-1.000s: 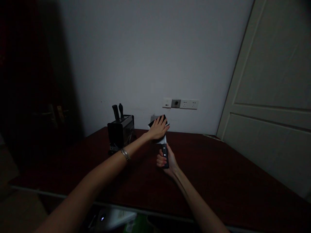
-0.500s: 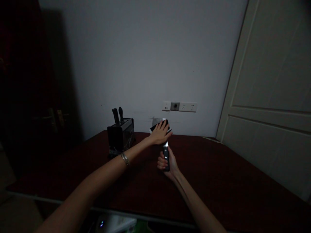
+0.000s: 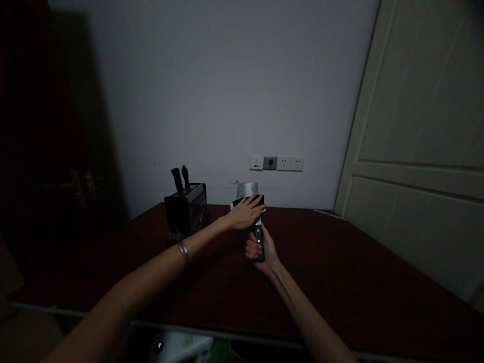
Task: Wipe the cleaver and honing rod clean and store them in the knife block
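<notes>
My right hand [image 3: 267,249] is wrapped around the black riveted handle of a cleaver [image 3: 248,189], which points away from me above the table. Across the cleaver's broad silver blade lies a black cloth with white edges [image 3: 260,200]. My left hand [image 3: 242,216] presses flat on this cloth, fingers stretched out and spread. The blade's far end shows beyond the cloth; its middle is hidden under cloth and hand. To the left stands a black knife block [image 3: 185,209] with two dark handles sticking up from it.
The dark reddish table [image 3: 310,282] reaches back to a pale wall [image 3: 234,91] with a row of sockets [image 3: 289,163]. A light door [image 3: 412,201] is on the right, a dark door on the left. Under the front edge lies a white item [image 3: 185,348].
My left hand and the cloth have slid toward me along the blade, baring more of its far end. My right hand keeps its grip on the handle. The view has shifted slightly.
</notes>
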Demonstrator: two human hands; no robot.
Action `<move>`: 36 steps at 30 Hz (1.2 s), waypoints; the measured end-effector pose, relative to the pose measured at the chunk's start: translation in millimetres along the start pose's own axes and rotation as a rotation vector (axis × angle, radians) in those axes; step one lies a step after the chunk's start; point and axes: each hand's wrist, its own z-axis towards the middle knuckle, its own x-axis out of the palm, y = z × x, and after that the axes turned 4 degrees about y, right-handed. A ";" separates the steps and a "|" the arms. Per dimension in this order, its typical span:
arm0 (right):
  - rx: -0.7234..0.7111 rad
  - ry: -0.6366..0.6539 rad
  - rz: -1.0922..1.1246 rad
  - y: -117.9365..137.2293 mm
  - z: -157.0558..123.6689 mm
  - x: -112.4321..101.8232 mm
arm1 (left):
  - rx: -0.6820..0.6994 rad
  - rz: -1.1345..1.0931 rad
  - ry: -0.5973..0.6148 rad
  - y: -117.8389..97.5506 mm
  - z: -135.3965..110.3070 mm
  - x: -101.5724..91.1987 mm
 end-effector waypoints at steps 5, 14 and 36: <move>-0.003 -0.039 -0.033 0.0 0.9 -0.9 | 0.060 -0.027 -0.016 -17.2 -26.1 3.1; 0.077 -0.013 -0.068 -10.2 2.6 -2.7 | -0.146 -0.040 -0.053 23.8 -6.9 -2.9; 0.110 0.006 -0.050 -13.2 1.2 -0.3 | -0.139 -0.010 -0.047 34.0 -15.3 -0.9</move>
